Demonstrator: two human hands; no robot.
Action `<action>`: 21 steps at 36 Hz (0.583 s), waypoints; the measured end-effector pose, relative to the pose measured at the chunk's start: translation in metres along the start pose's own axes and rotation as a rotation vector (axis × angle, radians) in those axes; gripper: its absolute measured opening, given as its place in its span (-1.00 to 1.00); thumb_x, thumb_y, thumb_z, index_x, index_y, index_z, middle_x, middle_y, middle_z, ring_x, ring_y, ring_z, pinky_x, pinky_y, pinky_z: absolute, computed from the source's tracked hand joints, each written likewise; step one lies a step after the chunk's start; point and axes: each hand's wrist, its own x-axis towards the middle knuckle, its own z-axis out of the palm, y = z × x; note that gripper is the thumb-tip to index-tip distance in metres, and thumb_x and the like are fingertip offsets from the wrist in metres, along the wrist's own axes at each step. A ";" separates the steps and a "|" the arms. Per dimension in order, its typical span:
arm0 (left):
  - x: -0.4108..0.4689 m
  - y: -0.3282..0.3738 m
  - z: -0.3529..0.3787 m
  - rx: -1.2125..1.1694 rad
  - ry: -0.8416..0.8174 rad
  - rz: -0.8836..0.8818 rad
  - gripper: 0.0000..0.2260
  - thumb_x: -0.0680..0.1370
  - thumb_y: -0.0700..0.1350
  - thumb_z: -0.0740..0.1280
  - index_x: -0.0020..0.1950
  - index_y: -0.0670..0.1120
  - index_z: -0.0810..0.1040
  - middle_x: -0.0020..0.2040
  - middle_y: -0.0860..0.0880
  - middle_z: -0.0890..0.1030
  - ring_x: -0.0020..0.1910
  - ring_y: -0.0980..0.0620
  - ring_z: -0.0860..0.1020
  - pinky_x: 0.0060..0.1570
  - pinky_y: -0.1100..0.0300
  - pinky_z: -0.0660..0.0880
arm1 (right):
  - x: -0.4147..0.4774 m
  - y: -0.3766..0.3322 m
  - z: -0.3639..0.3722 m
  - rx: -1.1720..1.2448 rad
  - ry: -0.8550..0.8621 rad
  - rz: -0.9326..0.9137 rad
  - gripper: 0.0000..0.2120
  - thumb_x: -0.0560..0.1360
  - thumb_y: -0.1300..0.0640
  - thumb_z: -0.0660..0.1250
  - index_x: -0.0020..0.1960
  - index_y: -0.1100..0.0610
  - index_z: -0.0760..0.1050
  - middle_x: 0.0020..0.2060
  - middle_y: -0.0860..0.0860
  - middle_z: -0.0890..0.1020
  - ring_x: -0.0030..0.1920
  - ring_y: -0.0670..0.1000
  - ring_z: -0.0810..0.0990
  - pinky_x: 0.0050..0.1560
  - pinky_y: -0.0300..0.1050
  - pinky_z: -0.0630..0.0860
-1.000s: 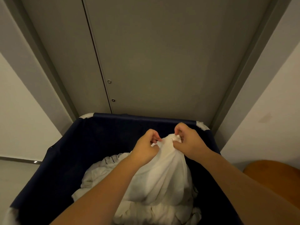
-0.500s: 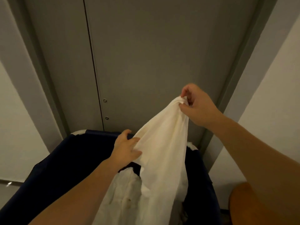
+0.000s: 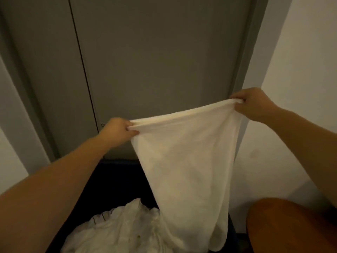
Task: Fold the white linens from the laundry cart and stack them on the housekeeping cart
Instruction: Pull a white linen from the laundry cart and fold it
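A white linen (image 3: 184, 161) hangs stretched in the air above the dark blue laundry cart (image 3: 120, 179). My left hand (image 3: 116, 131) grips its upper left corner, and my right hand (image 3: 251, 103) pinches the upper right corner, held higher. The cloth's top edge runs taut between both hands and its lower end drapes down into the cart. A heap of more white linens (image 3: 118, 230) lies in the cart below. The housekeeping cart is out of view.
A grey double door (image 3: 155, 61) stands directly behind the cart, with pale walls (image 3: 300, 70) on both sides. A rounded orange-brown object (image 3: 291, 225) sits at the lower right beside the cart.
My left hand has taken hold of the linen's left corner and both hands have moved apart, spreading the top edge. The linen has risen further out of the cart.
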 end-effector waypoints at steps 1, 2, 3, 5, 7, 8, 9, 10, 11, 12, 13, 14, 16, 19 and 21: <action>0.005 0.016 -0.015 -0.026 0.048 0.007 -0.89 0.49 -0.07 0.44 -0.06 -0.09 0.68 -0.27 -0.05 0.62 -0.29 0.02 0.57 -0.26 0.21 0.41 | 0.000 0.008 -0.005 -0.005 0.014 0.011 -0.73 0.54 0.27 0.27 0.21 0.21 0.58 0.14 0.17 0.60 0.04 0.11 0.51 0.16 -0.05 0.42; 0.008 0.034 -0.028 -0.063 0.099 0.014 -0.91 0.48 -0.09 0.45 -0.07 -0.08 0.67 -0.31 -0.04 0.62 -0.33 0.05 0.57 -0.28 0.22 0.45 | 0.000 0.015 -0.009 0.013 0.048 0.022 -0.73 0.53 0.27 0.27 0.20 0.22 0.59 0.12 0.17 0.61 0.01 0.10 0.50 0.14 -0.07 0.41; 0.011 0.046 -0.036 -0.111 0.142 0.011 -0.93 0.49 -0.10 0.45 -0.07 -0.07 0.65 -0.32 -0.05 0.62 -0.35 0.06 0.58 -0.29 0.22 0.49 | 0.002 0.020 -0.010 0.030 0.084 0.033 -0.74 0.52 0.27 0.27 0.18 0.22 0.59 0.11 0.17 0.61 -0.01 0.09 0.48 0.11 -0.10 0.39; 0.011 0.067 -0.044 -0.151 0.165 -0.006 -0.94 0.50 -0.14 0.44 -0.05 -0.09 0.62 -0.31 -0.09 0.63 -0.37 0.06 0.60 -0.30 0.22 0.55 | 0.004 0.031 -0.013 0.039 0.098 0.049 -0.76 0.52 0.28 0.26 0.14 0.24 0.60 0.08 0.18 0.61 -0.03 0.08 0.47 0.06 -0.15 0.35; 0.007 0.085 -0.045 -0.123 0.172 -0.028 -0.93 0.51 -0.17 0.42 -0.04 -0.13 0.60 -0.32 -0.10 0.62 -0.44 0.12 0.60 -0.38 0.29 0.53 | 0.003 0.043 -0.016 0.026 0.059 0.028 -0.78 0.53 0.27 0.25 0.12 0.24 0.60 0.04 0.18 0.61 -0.05 0.08 0.46 0.03 -0.15 0.35; 0.005 0.093 -0.047 -0.136 0.219 -0.032 -0.94 0.51 -0.19 0.42 -0.03 -0.14 0.59 -0.33 -0.10 0.62 -0.49 0.16 0.58 -0.43 0.34 0.51 | 0.003 0.047 -0.017 0.047 0.079 0.013 -0.78 0.54 0.27 0.24 0.11 0.24 0.60 0.02 0.15 0.60 -0.06 0.07 0.46 0.02 -0.15 0.36; 0.005 0.100 -0.048 -0.176 0.284 -0.039 -0.95 0.52 -0.22 0.40 -0.03 -0.15 0.58 -0.32 -0.11 0.61 -0.52 0.17 0.57 -0.48 0.37 0.49 | 0.004 0.050 -0.019 0.105 0.130 0.008 -0.77 0.54 0.28 0.23 0.12 0.23 0.60 -0.02 0.12 0.59 -0.06 0.06 0.46 0.01 -0.15 0.36; 0.004 0.109 -0.049 -0.223 0.356 -0.048 -0.96 0.53 -0.24 0.38 -0.03 -0.17 0.57 -0.32 -0.12 0.61 -0.52 0.16 0.58 -0.49 0.39 0.49 | 0.006 0.052 -0.023 0.172 0.183 0.008 -0.76 0.54 0.30 0.22 0.12 0.23 0.60 -0.05 0.10 0.57 -0.06 0.06 0.46 0.01 -0.16 0.37; 0.001 0.118 -0.050 -0.254 0.418 -0.056 -0.96 0.54 -0.25 0.36 -0.03 -0.18 0.57 -0.31 -0.14 0.61 -0.50 0.12 0.59 -0.49 0.37 0.51 | 0.007 0.053 -0.027 0.223 0.210 0.002 -0.75 0.54 0.32 0.20 0.13 0.23 0.60 -0.05 0.09 0.56 -0.05 0.07 0.48 0.00 -0.17 0.37; -0.003 0.127 -0.049 -0.264 0.457 -0.073 -0.96 0.54 -0.25 0.34 -0.03 -0.19 0.56 -0.28 -0.15 0.62 -0.46 0.06 0.61 -0.47 0.35 0.53 | 0.009 0.055 -0.031 0.231 0.198 -0.015 -0.73 0.54 0.33 0.19 0.14 0.24 0.60 -0.02 0.12 0.58 -0.02 0.11 0.51 0.01 -0.17 0.37; -0.005 0.136 -0.050 -0.247 0.477 -0.094 -0.97 0.54 -0.27 0.32 -0.06 -0.18 0.56 -0.25 -0.17 0.62 -0.42 0.02 0.62 -0.46 0.33 0.55 | 0.010 0.058 -0.035 0.219 0.171 -0.038 -0.72 0.54 0.34 0.18 0.16 0.26 0.59 0.04 0.16 0.60 0.03 0.16 0.54 0.03 -0.17 0.37; -0.008 0.144 -0.051 -0.242 0.502 -0.104 -0.94 0.53 -0.29 0.32 -0.11 -0.16 0.54 -0.21 -0.20 0.62 -0.39 -0.01 0.62 -0.45 0.31 0.57 | 0.011 0.062 -0.040 0.216 0.168 -0.061 -0.72 0.55 0.34 0.18 0.16 0.27 0.59 0.08 0.19 0.61 0.07 0.19 0.54 0.04 -0.17 0.38; -0.011 0.162 -0.059 -0.294 0.604 -0.113 -0.85 0.50 -0.35 0.31 -0.19 -0.12 0.49 -0.14 -0.26 0.60 -0.33 -0.09 0.63 -0.35 0.19 0.62 | 0.015 0.068 -0.056 0.262 0.232 -0.113 -0.73 0.55 0.35 0.19 0.15 0.26 0.60 0.09 0.20 0.61 0.08 0.18 0.55 0.07 -0.15 0.40; -0.018 0.196 -0.068 -0.329 0.738 -0.122 -0.85 0.44 -0.38 0.32 -0.14 -0.14 0.47 -0.17 -0.16 0.58 -0.24 -0.12 0.64 -0.19 0.06 0.63 | 0.024 0.078 -0.079 0.278 0.239 -0.164 -0.72 0.56 0.34 0.19 0.17 0.25 0.59 0.11 0.18 0.60 0.09 0.17 0.54 0.16 -0.08 0.43; -0.024 0.218 -0.067 -0.308 0.732 -0.131 -0.86 0.46 -0.39 0.29 -0.10 -0.16 0.48 -0.22 -0.12 0.54 -0.29 -0.07 0.61 -0.19 0.06 0.63 | 0.029 0.086 -0.094 0.274 0.243 -0.184 -0.72 0.54 0.35 0.19 0.17 0.26 0.59 0.12 0.21 0.60 0.12 0.20 0.54 0.17 -0.06 0.45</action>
